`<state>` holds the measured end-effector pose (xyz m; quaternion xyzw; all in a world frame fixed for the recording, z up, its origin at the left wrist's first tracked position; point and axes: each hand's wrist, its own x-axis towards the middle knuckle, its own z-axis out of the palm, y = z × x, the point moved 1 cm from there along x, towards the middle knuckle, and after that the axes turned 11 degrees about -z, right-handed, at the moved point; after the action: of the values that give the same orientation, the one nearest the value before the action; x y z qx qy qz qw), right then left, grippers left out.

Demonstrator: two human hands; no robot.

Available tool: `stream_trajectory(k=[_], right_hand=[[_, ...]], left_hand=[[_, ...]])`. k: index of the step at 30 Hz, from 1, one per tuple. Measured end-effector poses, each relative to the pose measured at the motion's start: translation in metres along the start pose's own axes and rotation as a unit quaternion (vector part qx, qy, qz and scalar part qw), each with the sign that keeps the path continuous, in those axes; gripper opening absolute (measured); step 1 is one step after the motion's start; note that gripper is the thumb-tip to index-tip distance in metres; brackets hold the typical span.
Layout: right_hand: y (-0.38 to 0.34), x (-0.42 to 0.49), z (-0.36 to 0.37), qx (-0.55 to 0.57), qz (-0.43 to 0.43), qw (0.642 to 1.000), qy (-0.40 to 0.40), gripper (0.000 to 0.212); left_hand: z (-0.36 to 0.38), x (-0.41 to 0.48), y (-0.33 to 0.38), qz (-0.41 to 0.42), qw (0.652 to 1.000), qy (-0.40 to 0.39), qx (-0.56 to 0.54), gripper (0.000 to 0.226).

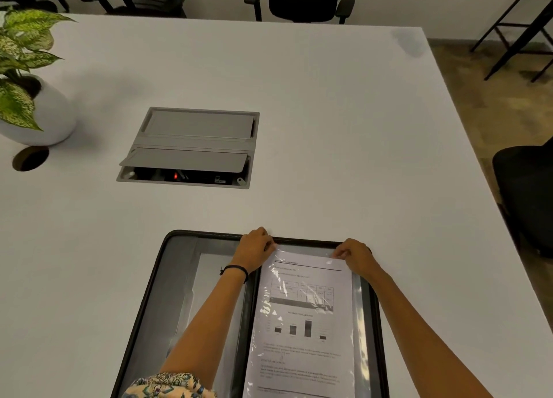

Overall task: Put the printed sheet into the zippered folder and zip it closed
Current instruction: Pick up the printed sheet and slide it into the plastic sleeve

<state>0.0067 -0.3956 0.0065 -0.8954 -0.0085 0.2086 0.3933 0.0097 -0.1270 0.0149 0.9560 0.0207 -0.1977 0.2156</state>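
Pinching printed sheet (305,317) top corners, left hand (256,245), right hand (354,252)

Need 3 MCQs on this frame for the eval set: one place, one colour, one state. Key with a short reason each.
1. Where does the printed sheet lie?
A. On the bare table by the plant
B. On the right half of the zippered folder
C. On a chair

2. What colour is the small light in the cable box?
A. Green
B. Red
C. Blue

3. The zippered folder is:
A. Zipped shut
B. Standing upright
C. Lying open

Key:
1 B: the left hand and right hand pinch its top corners over that half.
2 B: a red glow shows under the raised flap.
3 C: both halves lie flat with the zipper rim exposed.
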Motion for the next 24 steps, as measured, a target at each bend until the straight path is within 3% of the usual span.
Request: stream_trajectory(k=[4,9,15,18,24], right_hand=[[-0.001,-0.002,0.003,-0.009,-0.007,1.0,0.007,0.03],[-0.003,-0.016,0.009,-0.032,-0.039,0.998,0.04,0.034],[-0.008,-0.067,0.03,-0.005,-0.122,0.983,0.14,0.062],[-0.005,-0.097,0.05,-0.002,-0.125,0.986,0.106,0.063],[0.011,-0.156,0.09,-0.12,-0.168,0.978,0.029,0.053]], left_hand=[[0.003,-0.004,-0.002,0.032,0.999,0.008,0.018,0.021],[0.004,-0.012,-0.006,0.044,0.999,-0.001,0.01,0.038],[0.013,-0.047,-0.022,0.023,0.992,-0.009,-0.127,0.046],[0.025,-0.064,-0.033,0.052,0.995,-0.03,-0.081,0.053],[0.053,-0.098,-0.041,0.074,0.996,-0.039,0.004,0.059]])
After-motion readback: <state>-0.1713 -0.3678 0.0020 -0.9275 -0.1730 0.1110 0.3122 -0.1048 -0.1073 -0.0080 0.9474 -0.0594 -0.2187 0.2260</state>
